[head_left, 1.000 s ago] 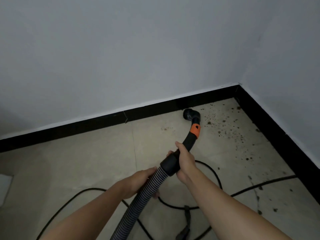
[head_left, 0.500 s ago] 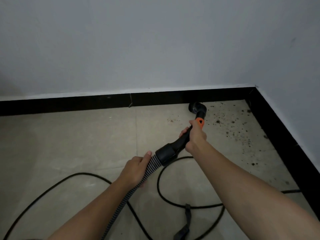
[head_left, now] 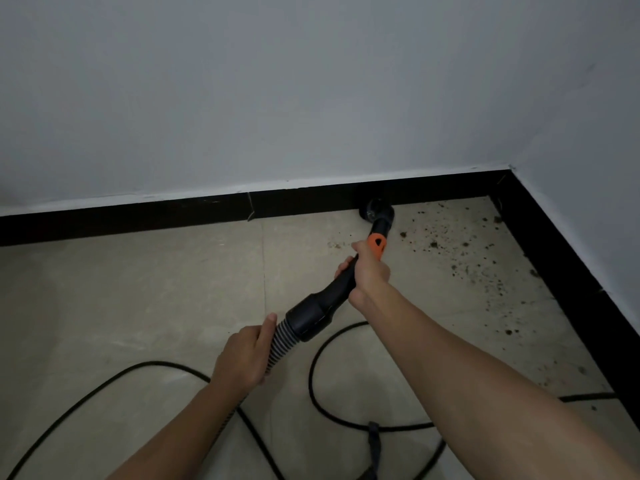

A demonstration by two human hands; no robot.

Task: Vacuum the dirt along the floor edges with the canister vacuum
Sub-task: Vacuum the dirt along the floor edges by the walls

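1. Grip shift: right hand (head_left: 369, 271) has slid up the black wand (head_left: 341, 284). One second ago it held at the cuff (head_left: 310, 317); now it is wrapped round the wand just under the orange collar (head_left: 376, 243). The left hand (head_left: 242, 355) has moved up too and is closed round the ribbed hose (head_left: 278, 341) right behind the cuff.
2. The round brush nozzle (head_left: 375, 211) is at upper centre-right of the frame, against the foot of the black skirting (head_left: 138, 220). I can't tell if the bristles sit flat on the floor (head_left: 138, 306).
3. Most of the dirt (head_left: 450, 244) lies right of the nozzle, scattered towards the corner in the upper right and down along the right-hand skirting. A small patch (head_left: 337, 244) lies just left of the orange collar.
4. My call on the step:
   - Drag the nozzle slowly right along the floor/skirting joint into the corner.
   - Keep the brush face flat on the tile.
   - Steer with the right hand and feed hose slack with the left so the hose doesn't tug the nozzle off line.
5. Then turn the corner and work down the right edge. Pick up the stray patch on the left last.
6. Risk: the power cord (head_left: 322, 393) loops on the floor under both arms, so watch it doesn't snag.
7. Compared with half a second ago, both grips and the nozzle spot look the same. Only the view has shifted slightly.
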